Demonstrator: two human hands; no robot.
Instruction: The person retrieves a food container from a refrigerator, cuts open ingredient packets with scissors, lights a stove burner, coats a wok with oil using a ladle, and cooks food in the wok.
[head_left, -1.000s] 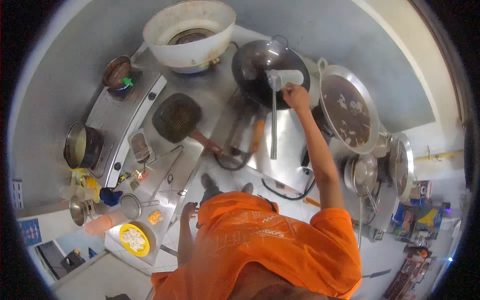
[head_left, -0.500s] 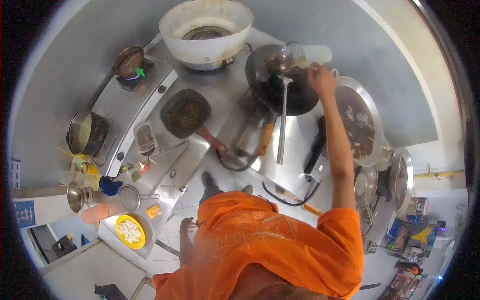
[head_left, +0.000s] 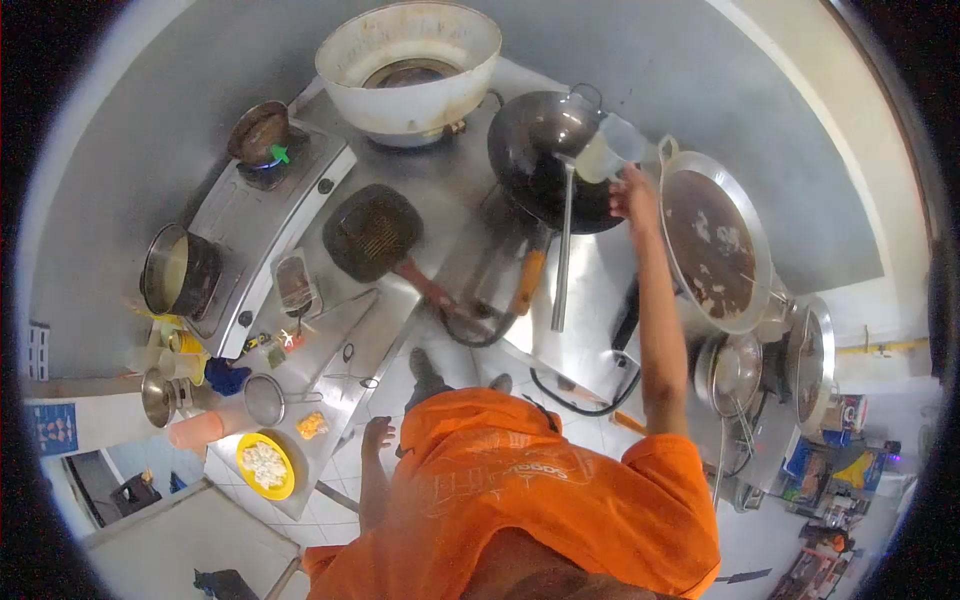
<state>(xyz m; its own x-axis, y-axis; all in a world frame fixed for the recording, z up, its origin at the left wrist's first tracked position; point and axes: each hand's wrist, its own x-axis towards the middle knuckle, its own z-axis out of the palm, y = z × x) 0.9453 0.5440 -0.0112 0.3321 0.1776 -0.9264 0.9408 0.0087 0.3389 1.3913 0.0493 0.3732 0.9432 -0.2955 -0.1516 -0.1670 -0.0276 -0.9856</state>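
A translucent plastic jug [head_left: 610, 148] is tilted over the right side of a black wok [head_left: 515, 165], with my right hand [head_left: 632, 200] closed on its handle. Some cloudy contents show in the jug. A long-handled metal ladle [head_left: 563, 265] lies with its head in the wok and its handle pointing toward me. The wok's wooden handle [head_left: 530, 280] also points my way. My left hand [head_left: 378, 436] hangs low beside my body, fingers apart and holding nothing. It is nearest the counter edge at the left.
A large white basin-like burner [head_left: 410, 110] stands at the back. A square grill pan [head_left: 372, 232] lies left of the wok. Wide pans of dark liquid [head_left: 712, 245] line the right. A stove [head_left: 270, 215] with pots and a yellow plate [head_left: 288, 478] are at left.
My right hand has drawn the jug back from the wok's middle, down and toward the right, and its tilt has changed. The ladle and wok stay put.
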